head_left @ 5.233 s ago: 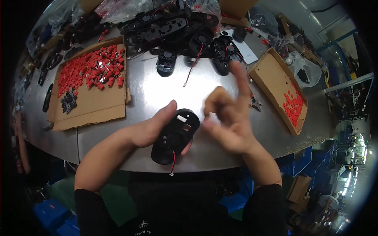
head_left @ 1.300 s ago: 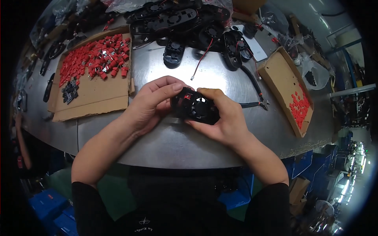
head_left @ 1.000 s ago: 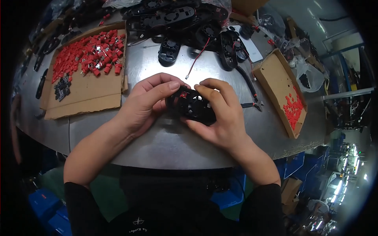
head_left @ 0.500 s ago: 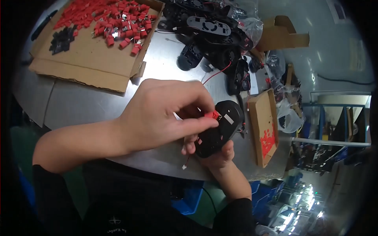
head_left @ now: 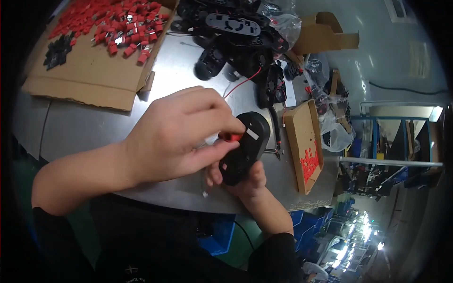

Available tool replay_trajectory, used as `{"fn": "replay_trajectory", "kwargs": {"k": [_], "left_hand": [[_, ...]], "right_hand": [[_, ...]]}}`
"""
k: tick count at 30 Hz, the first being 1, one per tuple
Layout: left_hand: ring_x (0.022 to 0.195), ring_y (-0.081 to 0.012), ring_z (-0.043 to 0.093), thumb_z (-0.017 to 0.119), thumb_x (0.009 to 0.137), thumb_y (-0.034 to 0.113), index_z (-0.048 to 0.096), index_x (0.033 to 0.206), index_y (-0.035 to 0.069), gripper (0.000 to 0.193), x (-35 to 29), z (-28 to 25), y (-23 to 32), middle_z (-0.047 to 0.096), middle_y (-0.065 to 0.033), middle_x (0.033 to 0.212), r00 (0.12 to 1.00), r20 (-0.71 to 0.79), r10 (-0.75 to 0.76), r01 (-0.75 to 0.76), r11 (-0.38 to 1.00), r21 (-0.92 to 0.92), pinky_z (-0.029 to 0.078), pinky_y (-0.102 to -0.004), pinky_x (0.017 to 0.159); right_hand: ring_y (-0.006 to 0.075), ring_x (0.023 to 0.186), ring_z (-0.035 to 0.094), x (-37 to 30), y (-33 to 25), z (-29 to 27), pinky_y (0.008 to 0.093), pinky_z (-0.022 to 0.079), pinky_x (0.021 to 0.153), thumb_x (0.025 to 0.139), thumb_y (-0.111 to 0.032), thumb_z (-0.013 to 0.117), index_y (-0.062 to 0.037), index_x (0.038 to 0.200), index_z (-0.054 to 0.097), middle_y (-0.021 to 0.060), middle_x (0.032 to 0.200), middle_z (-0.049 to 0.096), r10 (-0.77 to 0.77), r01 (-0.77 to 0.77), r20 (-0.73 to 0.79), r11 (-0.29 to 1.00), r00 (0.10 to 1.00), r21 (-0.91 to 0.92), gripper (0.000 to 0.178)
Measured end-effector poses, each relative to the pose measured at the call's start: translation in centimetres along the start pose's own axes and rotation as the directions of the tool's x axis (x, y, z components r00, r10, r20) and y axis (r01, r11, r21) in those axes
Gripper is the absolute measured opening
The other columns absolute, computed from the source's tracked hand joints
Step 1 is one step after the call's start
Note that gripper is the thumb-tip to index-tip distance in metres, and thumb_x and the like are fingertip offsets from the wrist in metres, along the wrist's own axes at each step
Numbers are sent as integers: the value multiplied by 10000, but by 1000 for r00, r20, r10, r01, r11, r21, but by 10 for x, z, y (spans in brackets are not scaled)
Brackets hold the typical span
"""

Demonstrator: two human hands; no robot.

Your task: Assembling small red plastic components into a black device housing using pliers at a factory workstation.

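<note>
Presently, the left hand [head_left: 181, 134] pinches a red part [head_left: 231, 137], thumb and forefinger nearly together, by the left edge of a black housing [head_left: 257, 141]; whether they touch is unclear. The right hand [head_left: 250, 188] curls round that housing from below, above the table [head_left: 85, 137] near its front edge. Steel surface separates the left forearm from the cardboard tray [head_left: 94, 66]; rightward, pliers [head_left: 276, 127] and a narrower box [head_left: 295, 141] limit the room.

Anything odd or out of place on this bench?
No spill stands out. The heap of black fan housings looks untidy: pieces piled at mixed angles, a red wire trailing out. What shows of the held black housing looks sound.
</note>
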State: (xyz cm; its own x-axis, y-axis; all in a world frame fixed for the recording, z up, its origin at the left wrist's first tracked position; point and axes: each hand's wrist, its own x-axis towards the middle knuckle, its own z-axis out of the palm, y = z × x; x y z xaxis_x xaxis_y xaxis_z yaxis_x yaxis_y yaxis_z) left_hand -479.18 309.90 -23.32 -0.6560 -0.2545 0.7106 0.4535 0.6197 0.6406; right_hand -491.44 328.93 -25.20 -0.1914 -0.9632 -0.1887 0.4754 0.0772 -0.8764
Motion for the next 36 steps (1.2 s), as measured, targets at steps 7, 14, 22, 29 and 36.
{"fn": "replay_trajectory", "kwargs": {"k": [7,14,22,29,36], "left_hand": [[1007,-205,717,706,846,-65,694,1017,-1,183,-4,11,6,729,-124,1069,871,186,-455,469,654,-594,591,-312,875],[1046,-193,692,747,853,-56,657,1035,-15,207,-8,6,-5,705,-155,1147,972,225,-68,168,870,-464,578,-343,913],[1033,-178,677,796,888,102,609,1104,42,292,-8,28,-11,691,-109,1141,828,256,-500,544,600,-587,549,-339,951],[1018,-107,665,771,905,79,632,1139,17,279,-5,14,-17,700,-55,1089,641,420,-642,757,441,-482,545,-284,924],[961,-110,674,727,950,126,632,1128,26,226,-2,8,-28,708,-47,1039,616,501,-608,780,384,-494,553,-281,884]], "right_hand": [[235,980,675,4,-2,-12,317,542,825,725,-139,915,-8,1337,479,148,1109,643,-668,523,118,446,734,-726,762],[252,923,686,-3,-21,-4,316,520,776,674,-144,946,3,1303,472,176,1077,643,-695,613,297,260,655,-746,800],[257,845,738,-7,-26,-6,330,572,750,694,-221,937,10,1201,584,131,965,698,-695,406,124,257,709,-877,659],[250,836,743,-6,-28,-8,333,576,739,714,-234,913,-3,1137,598,130,953,701,-595,313,54,342,802,-886,576],[282,817,732,-4,-33,-9,345,569,716,734,-253,891,-3,1106,608,140,921,686,-563,272,64,295,824,-916,530]]}}
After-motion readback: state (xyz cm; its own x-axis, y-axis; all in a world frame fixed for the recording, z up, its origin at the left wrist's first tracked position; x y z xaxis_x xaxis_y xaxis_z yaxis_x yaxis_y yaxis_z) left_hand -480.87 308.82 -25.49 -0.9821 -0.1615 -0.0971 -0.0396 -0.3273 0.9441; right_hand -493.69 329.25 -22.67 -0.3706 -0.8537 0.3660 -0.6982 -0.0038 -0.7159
